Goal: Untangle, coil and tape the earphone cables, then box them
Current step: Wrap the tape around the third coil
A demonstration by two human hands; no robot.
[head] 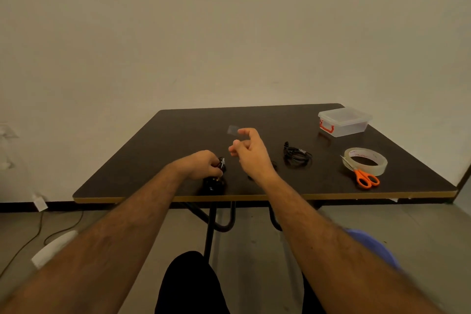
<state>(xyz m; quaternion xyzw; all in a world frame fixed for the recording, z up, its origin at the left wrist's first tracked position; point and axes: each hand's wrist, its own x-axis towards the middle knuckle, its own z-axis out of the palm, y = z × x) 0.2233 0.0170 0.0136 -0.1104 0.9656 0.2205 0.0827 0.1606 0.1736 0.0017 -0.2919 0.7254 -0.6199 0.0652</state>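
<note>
Step in hand: taping. By the look of it, one coil is gathered and a cut strip of tape is ready to go on, so the person seems to be midway through the task.
Left hand (201,167): nearest the front edge of the surface (178,135), its fingers are curled round a bunched black earphone cable (221,163), holding the loops together; more dark cable lies just below this hand, toward the front edge.
Right hand (248,151): just to the right of the left hand and raised off the surface, it pinches a small clear piece of tape (232,130) between thumb and forefinger, the other fingers loosely bent.
Next move, as a judgement: the strip needs bringing across to the held coil and wrapping round the bundle, while the left hand keeps the loops from springing apart.
Risk, as a judgement: the thin strip could fold onto itself or stick to the fingers before reaching the cable.
Second coil (297,157): farther right of the left hand, a black cable lies wound on the surface; whether tape already binds it cannot be told.
Tape roll (365,160): further right again, with orange-handled scissors (363,176) leaning against it.
Box (344,121): at the far right corner, translucent with a red latch, lid apparently on; the coils are not yet boxed.
</note>
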